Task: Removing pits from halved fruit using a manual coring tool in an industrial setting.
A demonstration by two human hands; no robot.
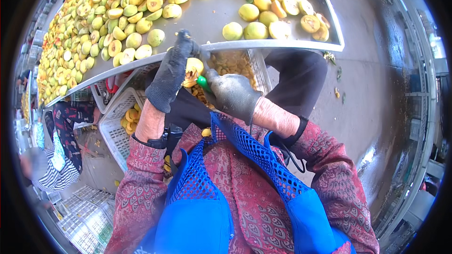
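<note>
Both hands wear dark gloves and meet just below the rim of a metal table [268, 44]. My left hand [172, 68] is closed around a yellow fruit piece [194, 67], whose cut side shows near the thumb. My right hand [235, 93] grips a green-handled tool [203, 82] right beside that piece; its blurred working end points up between the hands, and its kind cannot be made out. Halved yellow-green fruits [134, 40] cover the table's left part, and a smaller group of halves [256, 30] lies at its right corner.
Under the table edge, between the knees, a white crate [259, 70] holds fruit pieces. Another white plastic crate [114, 137] with yellow pieces stands to the left. Further left sits a person in a striped top [58, 174]. Stacked crates [86, 215] lie at lower left. Scraps dot the floor at right.
</note>
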